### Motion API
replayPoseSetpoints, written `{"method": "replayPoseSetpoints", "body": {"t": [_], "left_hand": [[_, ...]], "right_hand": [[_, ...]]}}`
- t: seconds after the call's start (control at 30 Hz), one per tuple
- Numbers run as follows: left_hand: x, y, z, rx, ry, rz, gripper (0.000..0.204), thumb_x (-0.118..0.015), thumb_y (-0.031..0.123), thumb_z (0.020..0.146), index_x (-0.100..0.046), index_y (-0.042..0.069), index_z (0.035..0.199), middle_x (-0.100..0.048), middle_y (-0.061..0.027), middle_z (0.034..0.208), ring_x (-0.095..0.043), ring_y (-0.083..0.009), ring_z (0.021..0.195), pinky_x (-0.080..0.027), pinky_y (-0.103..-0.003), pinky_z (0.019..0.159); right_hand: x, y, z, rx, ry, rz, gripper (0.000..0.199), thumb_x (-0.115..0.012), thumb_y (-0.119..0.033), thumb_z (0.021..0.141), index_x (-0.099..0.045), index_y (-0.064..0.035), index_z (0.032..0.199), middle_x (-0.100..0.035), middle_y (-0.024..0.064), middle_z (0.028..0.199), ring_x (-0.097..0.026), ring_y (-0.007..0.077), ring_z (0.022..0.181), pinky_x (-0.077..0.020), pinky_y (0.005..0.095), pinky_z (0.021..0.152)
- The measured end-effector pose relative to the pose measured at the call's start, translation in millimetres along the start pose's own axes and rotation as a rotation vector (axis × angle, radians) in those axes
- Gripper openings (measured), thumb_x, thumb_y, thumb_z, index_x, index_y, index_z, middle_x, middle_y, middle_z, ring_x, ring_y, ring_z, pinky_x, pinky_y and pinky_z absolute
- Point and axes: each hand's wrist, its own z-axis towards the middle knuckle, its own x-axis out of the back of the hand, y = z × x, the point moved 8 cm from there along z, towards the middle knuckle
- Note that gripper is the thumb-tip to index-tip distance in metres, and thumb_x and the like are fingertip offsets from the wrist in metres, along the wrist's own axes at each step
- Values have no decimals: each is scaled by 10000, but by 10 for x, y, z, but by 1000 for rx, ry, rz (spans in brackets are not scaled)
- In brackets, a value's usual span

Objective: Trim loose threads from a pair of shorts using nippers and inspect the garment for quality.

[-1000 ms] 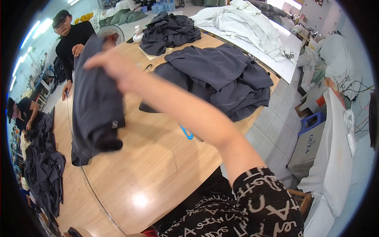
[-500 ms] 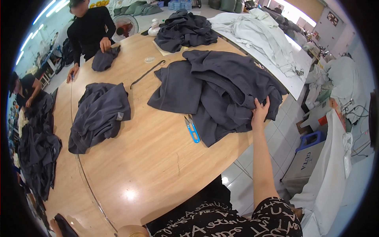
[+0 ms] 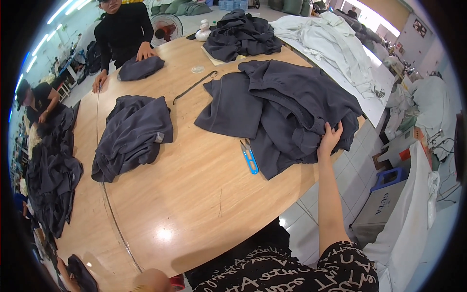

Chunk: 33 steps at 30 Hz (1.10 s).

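Note:
At the right side of the table, my right hand (image 3: pixel 331 139) grips the edge of a dark grey garment (image 3: pixel 306 87), fingers bent into the cloth. That garment lies loosely heaped, with a ribbed band along one fold and a flat panel reaching left. Blue-handled thread snips (image 3: pixel 250 159) lie beside the heap, blades pointing away from me. My left hand (image 3: pixel 154 280) shows only as a blur at the lower edge; its fingers cannot be made out. Left of the middle lies another crumpled dark grey garment (image 3: pixel 136 136) with a small pale label.
Across the table, a person in black rests a hand on a folded dark garment (image 3: pixel 141 68). A dark strip (image 3: pixel 194 87) and clear disc (image 3: pixel 197 69) lie mid-table. Another dark pile (image 3: pixel 241 36) sits at the back, beside white cloth (image 3: pixel 335 44). A table seam (image 3: pixel 114 219) runs along the left.
The view has shifted slightly, moving the table's contents rightward. The person opposite has spread a hand over the folded garment. My right hand keeps its place on the cloth; my left has moved and blurs.

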Motion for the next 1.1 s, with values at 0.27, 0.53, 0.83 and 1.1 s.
{"method": "replayPoseSetpoints", "body": {"t": [0.27, 0.53, 0.83, 1.1], "left_hand": [[-252, 272, 59, 212, -251, 31, 198, -551, 95, 819, -608, -45, 946, -608, -241, 931, -585, -380, 896, -484, -511, 784], [-202, 122, 54, 362, -215, -295, 350, -516, 83, 869, -522, -74, 1182, -540, -287, 1194, -499, -385, 1149, -427, -523, 922], [-552, 357, -147, 270, -419, 298, 372, -540, 148, 889, -528, 15, 1236, -526, -209, 1284, -500, -262, 1196, -396, -430, 988], [-232, -109, -39, 422, -670, -146, 377, -556, 181, 882, -539, 59, 1238, -546, -205, 1259, -509, -249, 1190, -400, -418, 986]], "right_hand": [[-23, -18, 29, 33, 23, -10, 530, -561, -69, 892, -309, -30, 1356, -628, 150, 1091, -570, 117, 780, -418, 208, 575], [-13, 122, 63, 7, -5, 3, 530, -559, -59, 889, -312, 0, 1354, -564, 211, 1191, -561, 223, 1049, -416, 285, 922], [90, 80, 78, 30, 20, -73, 506, -556, -60, 890, -339, 3, 1343, -552, 195, 1198, -556, 211, 1063, -402, 276, 933], [30, 61, 120, 112, 17, -139, 502, -559, -66, 889, -344, 16, 1334, -536, 202, 1224, -545, 238, 1096, -394, 293, 953]]}}
